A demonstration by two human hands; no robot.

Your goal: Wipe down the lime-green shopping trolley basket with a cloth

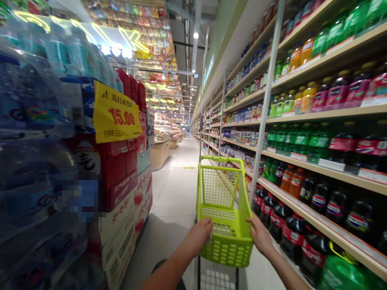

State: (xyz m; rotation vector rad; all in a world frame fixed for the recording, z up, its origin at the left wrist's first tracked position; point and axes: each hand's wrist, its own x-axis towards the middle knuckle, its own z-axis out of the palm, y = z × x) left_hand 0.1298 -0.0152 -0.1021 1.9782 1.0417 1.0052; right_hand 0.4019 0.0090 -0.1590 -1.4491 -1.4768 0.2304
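Head view: left hand (202,234) curled at the near left edge of a green shopping cart (226,250); right hand (259,233) set at the near right edge, fingers bent against the rim. Both appear closed on the cart; the exact contact under the left palm is hidden by the hand itself.

Cart position: directly ahead of and between the hands, upright, its mesh floor (234,220) partly visible just past the grip. A lower rack (215,278) shows below the grip.

Progress, as judged: two-sided hold on the cart established. No goods seen in either hand. What is left cannot be measured from this one instant.

Surroundings: right of the grip, a long shelf (314,166) carries drinks in rows; the dark cola bottles (292,233) low down stand nearest the right hand, apart from it. Left of the grip, well apart, stacked cartons (119,225) bear a yellow price sign (117,114) reading 15.00; wrapped bottle packs (33,177) stand farther left, blurred. Aisle floor (181,177) runs ahead beyond the cart, slightly left of the grip.
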